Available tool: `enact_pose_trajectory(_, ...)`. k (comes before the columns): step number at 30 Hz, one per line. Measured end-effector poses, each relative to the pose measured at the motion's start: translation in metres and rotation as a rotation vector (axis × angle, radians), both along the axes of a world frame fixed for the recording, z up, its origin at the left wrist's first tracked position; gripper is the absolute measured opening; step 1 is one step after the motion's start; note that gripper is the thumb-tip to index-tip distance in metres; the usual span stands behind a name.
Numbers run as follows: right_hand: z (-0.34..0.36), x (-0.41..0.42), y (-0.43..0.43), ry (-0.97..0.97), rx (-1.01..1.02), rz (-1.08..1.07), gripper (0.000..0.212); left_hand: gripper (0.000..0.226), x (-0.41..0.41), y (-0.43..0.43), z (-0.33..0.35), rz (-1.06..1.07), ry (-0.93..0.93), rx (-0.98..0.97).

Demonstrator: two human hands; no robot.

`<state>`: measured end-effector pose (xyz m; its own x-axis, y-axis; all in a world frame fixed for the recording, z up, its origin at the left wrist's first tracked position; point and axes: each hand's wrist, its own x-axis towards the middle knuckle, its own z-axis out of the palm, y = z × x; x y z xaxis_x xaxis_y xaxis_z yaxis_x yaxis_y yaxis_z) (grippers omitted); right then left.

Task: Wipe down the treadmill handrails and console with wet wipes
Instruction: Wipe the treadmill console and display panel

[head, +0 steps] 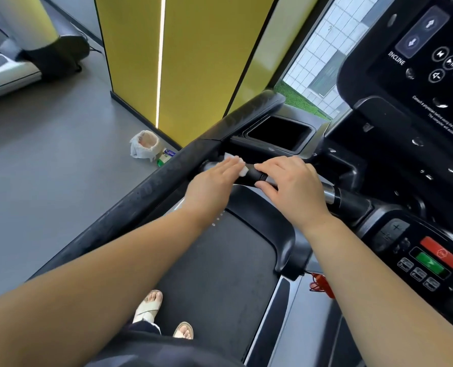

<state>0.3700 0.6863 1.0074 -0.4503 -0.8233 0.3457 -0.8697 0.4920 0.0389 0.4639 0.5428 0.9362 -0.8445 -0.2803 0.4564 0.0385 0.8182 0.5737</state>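
I stand on the treadmill belt (220,266). My left hand (214,178) lies flat with straight fingers on a white wet wipe (242,165), pressing it against the black front grip bar (251,174) where it meets the long left handrail (146,192). My right hand (294,184) grips the same bar just to the right, fingers over the top and thumb under it. The console (426,83) with its INCLINE buttons rises at the upper right. A lower control panel (429,258) with red and green buttons sits at the right.
An empty cup holder tray (281,132) sits behind the bar. On the grey floor to the left stand a small bin lined with a white bag (144,145) and a wipes pack (167,154) beside a yellow pillar (193,62). Another treadmill (5,72) is far left. A red safety cord (322,284) hangs below the panel.
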Motion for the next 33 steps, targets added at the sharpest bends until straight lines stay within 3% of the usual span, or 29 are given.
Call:
enact_pose_trajectory(4, -0.001, 0.001, 0.001, 0.007, -0.01, 0.0, 0.032, 0.028, -0.006, 0.005, -0.003, 0.081, 0.014, 0.005)
enact_pose_trajectory(8, 0.0, 0.001, 0.001, 0.011, 0.003, -0.005, 0.032, 0.031, -0.004, 0.009, -0.004, 0.014, 0.048, 0.018)
enact_pose_trajectory(14, 0.0, 0.002, 0.001, 0.01, 0.013, -0.003, 0.032, 0.037, -0.007, 0.012, 0.004, 0.122, -0.07, 0.201)
enact_pose_trajectory(19, 0.003, 0.001, 0.001, 0.007, 0.012, 0.0, 0.032, 0.033, 0.0, 0.004, 0.001, 0.055, -0.036, 0.126)
enact_pose_trajectory(24, 0.006, 0.001, 0.007, 0.06, 0.027, -0.061, 0.034, 0.032, -0.01, 0.013, 0.006, 0.159, -0.055, 0.165)
enact_pose_trajectory(29, 0.01, 0.0, 0.017, 0.102, 0.016, -0.094, 0.036, 0.036, -0.01, 0.017, 0.012, 0.016, -0.03, 0.068)
enact_pose_trajectory(33, 0.01, -0.001, 0.021, 0.099, -0.012, -0.086, 0.035, 0.035, -0.01, 0.007, 0.009, 0.137, -0.072, 0.119)
